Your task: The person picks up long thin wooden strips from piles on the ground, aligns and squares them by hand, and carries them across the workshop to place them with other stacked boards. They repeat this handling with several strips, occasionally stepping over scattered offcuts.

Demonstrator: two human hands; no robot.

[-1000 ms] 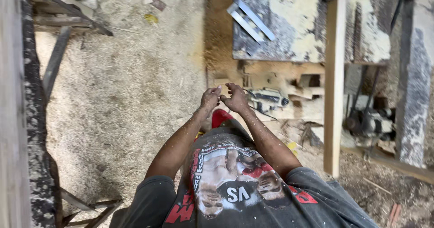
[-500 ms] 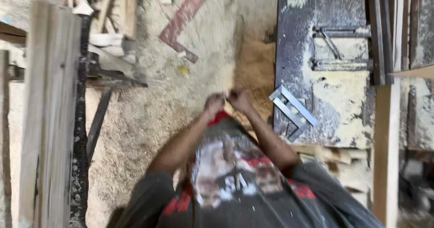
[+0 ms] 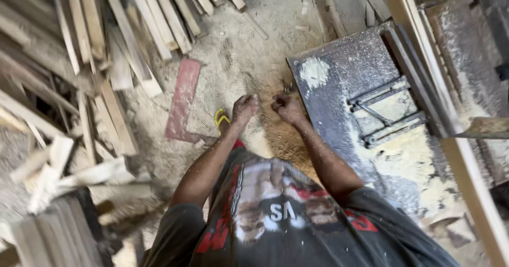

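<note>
Nearest the camera, a grey printed shirt point(image 3: 275, 219) covers the torso, with both forearms extended forward and dusted with sawdust. Left hand point(image 3: 245, 109): loosely curled, fingers bent downward; whether anything is pinched cannot be told. Right hand point(image 3: 286, 107): closed in a loose fist, contents not discernible. The hands are near each other but apart, above the sawdust-covered floor point(image 3: 249, 60). Just left of the left hand lies a yellow sandal point(image 3: 221, 118), beside a red board point(image 3: 183, 100). Right of the right hand stands a dark metal saw table point(image 3: 344, 81). Farther left, wooden slats point(image 3: 122, 39) are stacked in a loose pile.
</note>
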